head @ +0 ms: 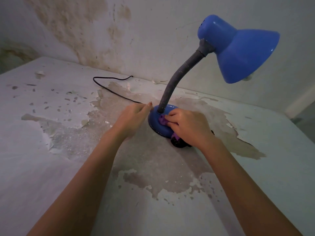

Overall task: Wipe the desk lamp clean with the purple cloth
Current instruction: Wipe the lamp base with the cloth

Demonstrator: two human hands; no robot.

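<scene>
Where the stained wall meets the far edge of the worktop, pale paint has flaked off in wide patches down to bare grey. The desk lamp stands near that far edge, right of the middle. Its glossy blue cone shade leans out to the right on a grey ribbed gooseneck, which rises from a round blue base. The left hand lies against the base's left side, fingers nearly straight and close together. The right hand covers the base's right half, its fingers curled round the purple cloth and pressing it onto the top. More of the cloth shows below the wrist, beside a dark bunch that cannot be made out. A thin black cord trails left from the base and loops near the wall.
</scene>
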